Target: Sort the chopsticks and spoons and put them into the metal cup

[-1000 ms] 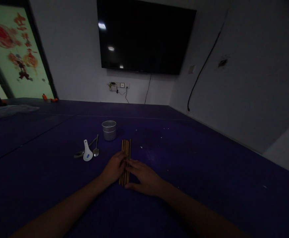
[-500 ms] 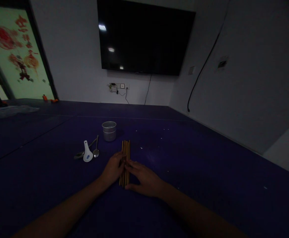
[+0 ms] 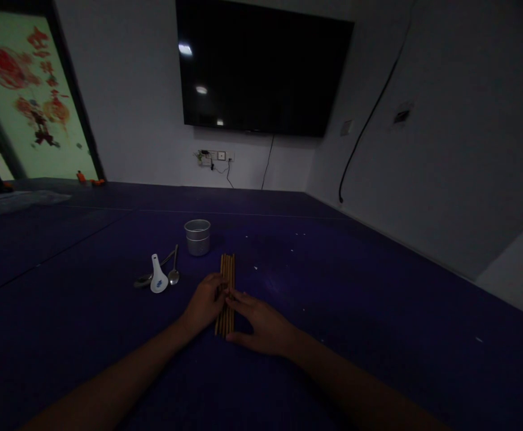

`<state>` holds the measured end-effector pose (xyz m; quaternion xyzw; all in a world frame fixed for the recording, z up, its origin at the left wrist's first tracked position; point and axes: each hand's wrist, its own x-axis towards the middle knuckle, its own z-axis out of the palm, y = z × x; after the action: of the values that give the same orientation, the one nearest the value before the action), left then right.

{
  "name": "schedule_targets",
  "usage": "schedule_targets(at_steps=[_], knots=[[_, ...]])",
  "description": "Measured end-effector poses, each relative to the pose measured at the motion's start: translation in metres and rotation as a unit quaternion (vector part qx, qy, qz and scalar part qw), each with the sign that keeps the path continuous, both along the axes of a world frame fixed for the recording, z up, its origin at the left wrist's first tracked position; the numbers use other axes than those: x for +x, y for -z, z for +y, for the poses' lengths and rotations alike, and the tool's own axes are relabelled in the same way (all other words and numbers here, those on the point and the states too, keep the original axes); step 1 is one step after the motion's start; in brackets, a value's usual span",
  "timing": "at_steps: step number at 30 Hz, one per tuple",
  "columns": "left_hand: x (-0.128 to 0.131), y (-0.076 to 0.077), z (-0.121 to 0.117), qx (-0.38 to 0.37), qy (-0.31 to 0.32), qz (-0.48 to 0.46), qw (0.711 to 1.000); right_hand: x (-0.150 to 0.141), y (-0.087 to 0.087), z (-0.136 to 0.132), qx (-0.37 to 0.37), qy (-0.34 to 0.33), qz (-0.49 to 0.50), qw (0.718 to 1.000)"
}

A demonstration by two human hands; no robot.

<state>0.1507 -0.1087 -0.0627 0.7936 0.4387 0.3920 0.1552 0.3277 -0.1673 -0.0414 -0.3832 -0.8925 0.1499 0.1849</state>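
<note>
A bundle of wooden chopsticks (image 3: pixel 228 266) lies lengthwise on the purple surface in front of me. From the left, my left hand (image 3: pixel 205 304) is closed on the bundle, its fingers curled over the sticks near their middle. My right hand (image 3: pixel 261 323) rests against the bundle's right side, fingers stretched out with the tips touching the sticks. Its thumb is spread apart, close to the near ends. Both hands hide part of the sticks' middle. Beyond them stands a silver metal cup (image 3: pixel 197 238), upright.
Left of the chopsticks lie a white ceramic spoon (image 3: pixel 158 278), a small metal spoon (image 3: pixel 174 275) and another metal utensil (image 3: pixel 143 280) partly under the white one. Small white scraps dot the purple surface (image 3: pixel 378 311). Clear plastic (image 3: pixel 23 200) lies far left; a television (image 3: pixel 265 66) hangs ahead.
The rightmost chopstick has moved left against the others, so the bundle is narrower and more even. Both hands stay in nearly the same place.
</note>
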Motion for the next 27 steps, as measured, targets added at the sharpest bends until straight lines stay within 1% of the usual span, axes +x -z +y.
schedule_targets(at_steps=[11, 16, 19, 21, 23, 24, 25, 27], knots=[[-0.001, 0.003, 0.001, 0.0, -0.005, 0.002, 1.0, -0.001, 0.004, 0.003, 0.024, 0.013, 0.023, 0.999], [-0.001, 0.001, 0.0, 0.0, -0.003, 0.017, 1.0, -0.001, 0.006, 0.004, 0.053, -0.001, 0.028, 0.998], [0.0, -0.001, -0.001, 0.017, -0.005, 0.017, 1.0, -0.001, 0.005, 0.003, 0.061, 0.014, 0.022, 0.998], [-0.002, -0.006, -0.001, 0.043, -0.011, 0.024, 0.999, -0.001, 0.004, 0.002, 0.066, 0.027, 0.019, 0.997], [-0.009, -0.016, 0.0, 0.08, -0.041, 0.063, 0.994, -0.001, 0.002, 0.002, 0.074, 0.034, 0.023, 0.996], [-0.014, -0.023, 0.001, 0.1, -0.072, 0.098, 0.988, -0.001, 0.002, 0.002, 0.079, 0.036, 0.027, 0.996], [-0.021, -0.03, 0.002, 0.118, -0.117, 0.143, 0.976, -0.001, 0.001, 0.002, 0.085, 0.038, 0.031, 0.995], [-0.038, -0.044, 0.006, 0.133, -0.22, 0.222, 0.94, 0.0, 0.001, 0.002, 0.095, 0.045, 0.037, 0.994]])
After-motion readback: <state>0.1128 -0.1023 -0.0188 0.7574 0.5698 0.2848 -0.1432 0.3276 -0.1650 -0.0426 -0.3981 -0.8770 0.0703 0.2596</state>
